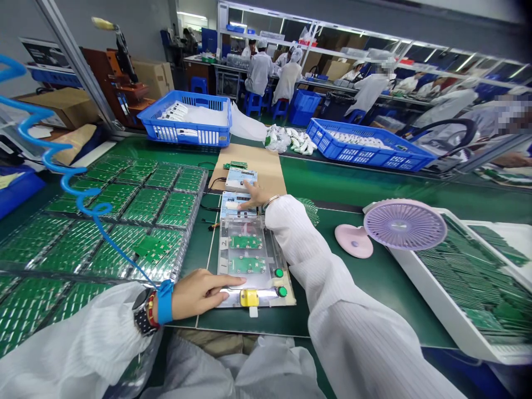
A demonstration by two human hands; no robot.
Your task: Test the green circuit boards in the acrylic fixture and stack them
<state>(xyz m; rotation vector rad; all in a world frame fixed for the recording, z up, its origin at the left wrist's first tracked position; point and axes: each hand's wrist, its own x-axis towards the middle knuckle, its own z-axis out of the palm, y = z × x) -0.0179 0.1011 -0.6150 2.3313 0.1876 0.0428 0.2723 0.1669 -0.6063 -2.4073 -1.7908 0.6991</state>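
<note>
Currently: left hand point(199, 292) lies flat on the front edge of the test fixture point(224, 260), fingertips just beside the yellow block point(249, 297). Grip apart, clamped on nothing. It looks like it's pinning the fixture so it doesn't slide on the table point(374, 277).

Right hand point(251, 195) reaches past the fixture's far end, fingers resting on a blue-and-white labelled panel point(233, 206) just beyond the fixture. Grip apart there too; pressing, not pinching, I'd say. A second panel point(241, 178) sits further out from the fixture on a cardboard sheet point(266, 160).

Fixture holds two small green boards point(246, 242) under a clear plate, with green buttons point(278, 272) at its front right corner, probably for easy reach. Wrist strap point(165, 302) runs to a coiled cord point(62, 172) left of the fixture, presumably grounding.

Containers:
- Clear trays point(124, 221) left of the fixture, packed with rows of green boards.
- White tray point(424, 277) right of the fixture, same boards.
- Left blue basket point(187, 133) and right blue basket point(366, 155) well beyond the fixture, holding white parts too small to identify.

Pink fan point(403, 224) stands between the fixture and the white tray.
</note>
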